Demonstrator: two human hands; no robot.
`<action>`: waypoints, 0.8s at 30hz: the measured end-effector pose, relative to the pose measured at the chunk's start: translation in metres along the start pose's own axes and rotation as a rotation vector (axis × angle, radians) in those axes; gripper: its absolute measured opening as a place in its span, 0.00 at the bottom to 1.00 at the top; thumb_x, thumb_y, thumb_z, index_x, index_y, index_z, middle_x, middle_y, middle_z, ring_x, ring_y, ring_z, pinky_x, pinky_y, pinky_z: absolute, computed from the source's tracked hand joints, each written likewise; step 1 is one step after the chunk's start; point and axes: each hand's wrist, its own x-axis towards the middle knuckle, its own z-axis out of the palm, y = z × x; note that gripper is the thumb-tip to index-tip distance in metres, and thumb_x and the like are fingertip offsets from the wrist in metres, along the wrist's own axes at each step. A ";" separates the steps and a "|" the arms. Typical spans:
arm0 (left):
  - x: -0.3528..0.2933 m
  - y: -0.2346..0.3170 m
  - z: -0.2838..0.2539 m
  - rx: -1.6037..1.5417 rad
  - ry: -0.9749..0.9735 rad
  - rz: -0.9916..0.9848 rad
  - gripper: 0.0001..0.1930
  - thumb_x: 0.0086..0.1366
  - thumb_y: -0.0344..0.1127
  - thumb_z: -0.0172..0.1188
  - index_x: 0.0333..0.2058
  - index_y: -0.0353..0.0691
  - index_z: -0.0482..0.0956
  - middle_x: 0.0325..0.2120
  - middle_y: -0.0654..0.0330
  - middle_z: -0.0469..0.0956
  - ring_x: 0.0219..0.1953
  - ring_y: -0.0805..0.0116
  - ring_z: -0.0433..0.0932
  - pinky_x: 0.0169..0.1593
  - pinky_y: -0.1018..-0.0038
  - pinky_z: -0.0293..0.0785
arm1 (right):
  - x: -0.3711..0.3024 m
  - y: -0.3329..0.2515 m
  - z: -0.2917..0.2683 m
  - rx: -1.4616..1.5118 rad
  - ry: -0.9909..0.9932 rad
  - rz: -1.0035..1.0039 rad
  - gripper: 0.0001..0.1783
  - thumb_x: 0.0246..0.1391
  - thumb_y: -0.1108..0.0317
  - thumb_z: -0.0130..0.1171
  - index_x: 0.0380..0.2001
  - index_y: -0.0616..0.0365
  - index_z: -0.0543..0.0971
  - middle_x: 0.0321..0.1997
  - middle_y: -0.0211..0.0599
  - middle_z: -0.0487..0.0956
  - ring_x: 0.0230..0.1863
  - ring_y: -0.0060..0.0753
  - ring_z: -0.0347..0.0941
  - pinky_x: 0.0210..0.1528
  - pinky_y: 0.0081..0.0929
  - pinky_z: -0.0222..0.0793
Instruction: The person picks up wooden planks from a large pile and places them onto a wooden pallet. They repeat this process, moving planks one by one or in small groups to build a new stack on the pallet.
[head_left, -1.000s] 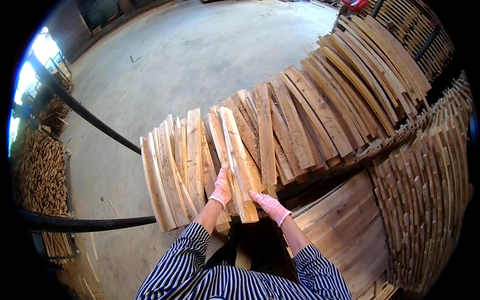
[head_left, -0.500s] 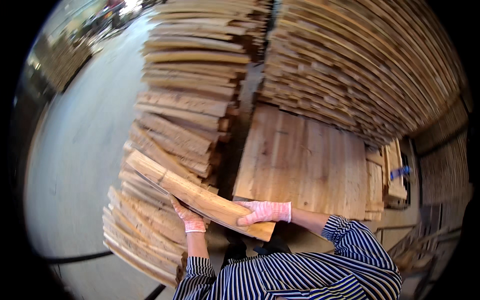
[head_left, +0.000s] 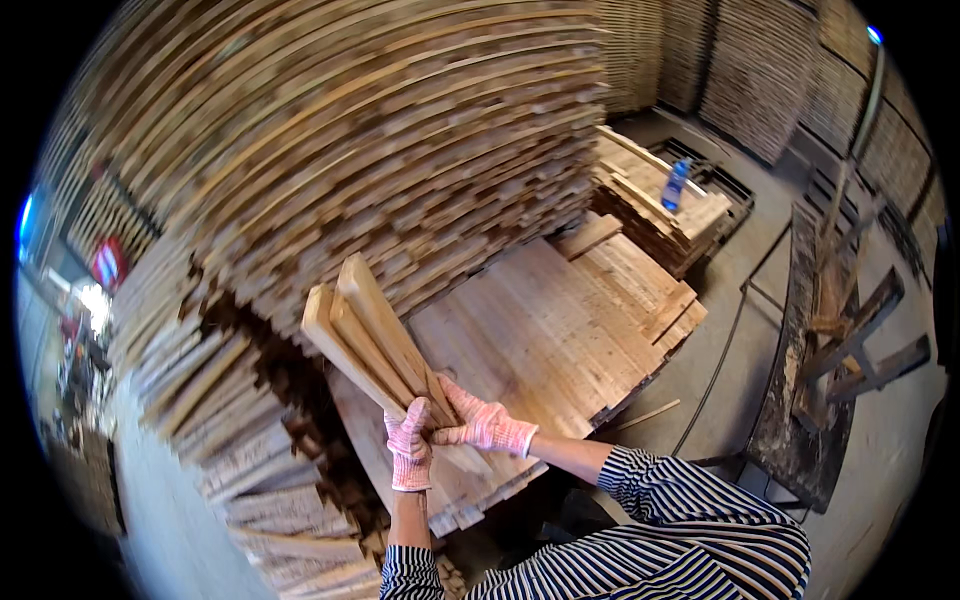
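Note:
Three wooden boards (head_left: 365,335) are gathered on edge in my hands, their far ends fanned apart and tilted up. My left hand (head_left: 409,447), in a pink-and-white knit glove, grips their left side near the close end. From the right, my right hand (head_left: 490,427), gloved the same way, closes around that end too; some of its fingers are hidden by wood. Below the held boards lies a low platform of boards set side by side (head_left: 520,325).
A tall wall of stacked boards (head_left: 400,150) rises behind the platform. Loose board piles (head_left: 250,470) line the left. At the right are a smaller stack with a blue bottle (head_left: 675,185) on it, a dark bench (head_left: 795,390) and a thin cable on the floor.
My view and body have turned right, from the loose piles toward the platform. The held wood has swung from lying slantwise to pointing away, and its separate boards now show fanned.

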 end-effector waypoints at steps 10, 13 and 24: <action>0.088 -0.164 0.156 -0.341 -0.058 -0.640 0.38 0.61 0.68 0.63 0.56 0.40 0.76 0.50 0.52 0.81 0.52 0.51 0.79 0.60 0.52 0.75 | -0.054 0.103 -0.226 -0.337 0.180 0.372 0.48 0.58 0.36 0.58 0.72 0.56 0.63 0.63 0.62 0.73 0.63 0.61 0.71 0.66 0.44 0.66; 0.097 -0.208 0.178 -0.358 -0.007 -0.793 0.39 0.59 0.72 0.62 0.53 0.40 0.77 0.47 0.50 0.82 0.49 0.50 0.80 0.58 0.51 0.76 | -0.049 0.185 -0.309 -0.454 0.309 0.456 0.43 0.58 0.37 0.58 0.70 0.49 0.66 0.51 0.59 0.77 0.54 0.61 0.75 0.56 0.50 0.71; 0.136 -0.249 0.245 -0.249 -0.053 -0.899 0.41 0.63 0.71 0.58 0.61 0.44 0.71 0.56 0.52 0.76 0.58 0.50 0.75 0.64 0.49 0.71 | -0.033 0.212 -0.307 -0.587 0.301 0.519 0.51 0.55 0.26 0.48 0.68 0.56 0.69 0.68 0.59 0.68 0.66 0.59 0.65 0.61 0.59 0.62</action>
